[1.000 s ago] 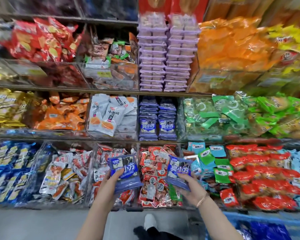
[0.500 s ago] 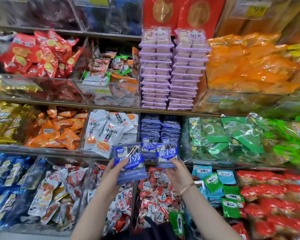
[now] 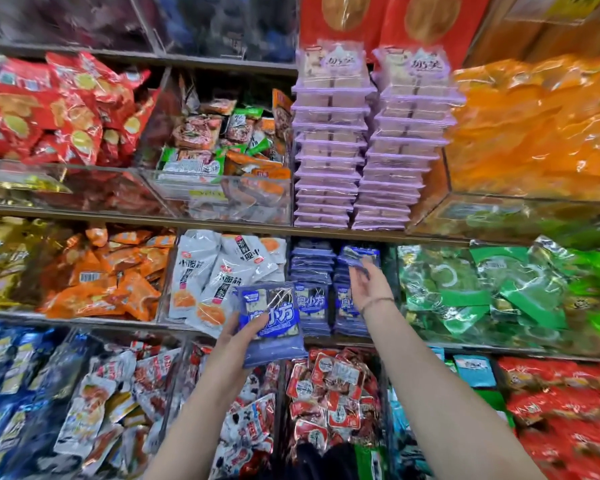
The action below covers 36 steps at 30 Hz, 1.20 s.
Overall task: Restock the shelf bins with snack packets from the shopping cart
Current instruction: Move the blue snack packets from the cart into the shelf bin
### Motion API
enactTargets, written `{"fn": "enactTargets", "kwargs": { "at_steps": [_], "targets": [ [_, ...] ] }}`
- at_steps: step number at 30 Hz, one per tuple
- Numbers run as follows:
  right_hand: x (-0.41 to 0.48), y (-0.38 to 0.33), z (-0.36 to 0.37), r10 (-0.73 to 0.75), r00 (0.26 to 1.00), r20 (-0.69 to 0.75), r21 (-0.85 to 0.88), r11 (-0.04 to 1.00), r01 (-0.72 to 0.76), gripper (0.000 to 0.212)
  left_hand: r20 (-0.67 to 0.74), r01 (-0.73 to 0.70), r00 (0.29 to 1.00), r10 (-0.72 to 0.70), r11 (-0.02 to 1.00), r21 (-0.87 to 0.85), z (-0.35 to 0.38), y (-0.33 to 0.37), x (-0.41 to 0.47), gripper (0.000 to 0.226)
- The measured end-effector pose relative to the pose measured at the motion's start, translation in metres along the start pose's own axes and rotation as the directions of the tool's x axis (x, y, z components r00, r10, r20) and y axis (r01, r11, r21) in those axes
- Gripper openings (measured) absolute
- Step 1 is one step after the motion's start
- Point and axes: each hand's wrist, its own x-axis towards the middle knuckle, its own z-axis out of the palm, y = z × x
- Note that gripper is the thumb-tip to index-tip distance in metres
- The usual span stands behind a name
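Note:
My left hand (image 3: 234,342) grips a small stack of blue snack packets (image 3: 274,315) from below, held in front of the middle shelf. My right hand (image 3: 369,289) reaches up to the top of the right-hand pile (image 3: 345,306) in the blue-packet bin and pinches another blue packet (image 3: 359,254), which lies tilted on that pile. A second pile of the same blue packets (image 3: 310,266) stands just to its left. The shopping cart is out of view.
White packets (image 3: 205,271) fill the bin left of the blue piles and green packets (image 3: 482,289) the bin to the right. Stacked purple trays (image 3: 329,150) sit on the shelf above. Red-and-white packets (image 3: 329,393) lie in the bins below my arms.
Both hands rose from the lower bins to the middle shelf. My right hand carried its blue packet up onto the right pile; my left hand followed more slowly with its stack.

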Motion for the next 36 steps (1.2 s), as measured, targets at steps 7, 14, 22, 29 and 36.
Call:
{"fn": "enactTargets", "kwargs": {
  "at_steps": [7,14,22,29,36],
  "targets": [
    [0.01,0.007,-0.012,0.066,0.995,-0.074,-0.022,0.997,-0.068,0.038,0.044,0.013,0.999,-0.015,0.999,0.036,-0.002,-0.004,0.001,0.064],
    [0.01,-0.009,0.008,-0.015,0.999,0.04,-0.123,0.992,0.019,0.04,0.078,-0.022,0.997,0.021,1.0,0.012,-0.004,-0.006,0.0,0.068],
    [-0.024,0.002,-0.039,0.104,0.98,0.169,-0.448,0.894,-0.018,0.041,0.048,-0.022,0.999,0.019,0.999,0.042,0.006,-0.008,0.0,0.06],
    [-0.097,0.033,-0.073,0.385,0.833,0.397,-0.896,0.358,0.262,0.03,0.098,-0.044,0.995,0.03,0.988,0.147,0.024,-0.018,-0.005,0.046],
    [-0.1,0.032,-0.082,0.249,0.877,0.411,-0.846,0.462,0.266,0.013,0.079,-0.062,0.995,0.054,0.992,0.112,0.028,-0.019,-0.013,0.074]
  ]
}}
